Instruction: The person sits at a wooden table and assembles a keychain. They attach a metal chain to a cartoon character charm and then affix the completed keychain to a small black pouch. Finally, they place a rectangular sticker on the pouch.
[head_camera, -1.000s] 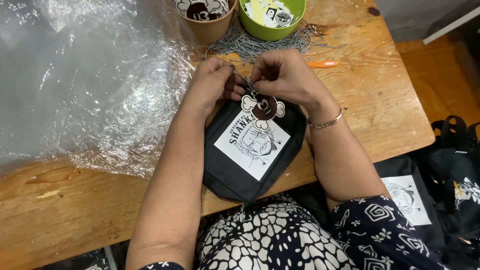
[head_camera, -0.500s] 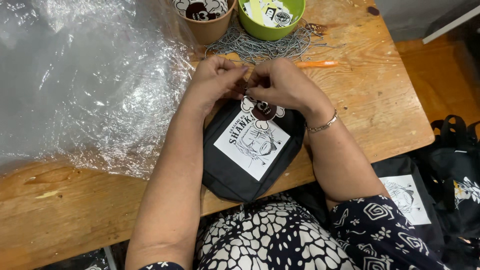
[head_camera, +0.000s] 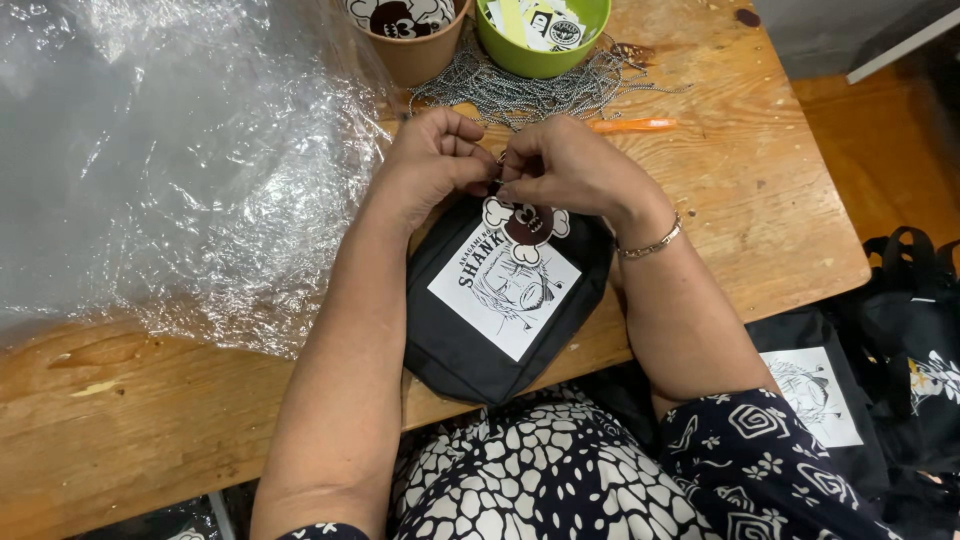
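Note:
A small black pouch (head_camera: 455, 340) with a white printed patch lies on the wooden table (head_camera: 700, 230) at its front edge. A skull-and-bones charm (head_camera: 525, 223) rests on the pouch's top. My left hand (head_camera: 435, 160) and my right hand (head_camera: 565, 165) meet just above the charm, fingertips pinched together on a thin ball chain that links to it. A bracelet circles my right wrist. The chain's clasp is hidden between my fingers.
A heap of ball chains (head_camera: 540, 90) lies behind my hands, with a brown cup (head_camera: 410, 50) of charms, a green bowl (head_camera: 545, 55) of stickers and an orange tool (head_camera: 630, 125). Crumpled clear plastic (head_camera: 170, 160) covers the left. More black pouches (head_camera: 840, 400) sit at the right.
Both hands have drawn closer together above the charm, fingertips now pinched on the chain. The pouch has stayed in place.

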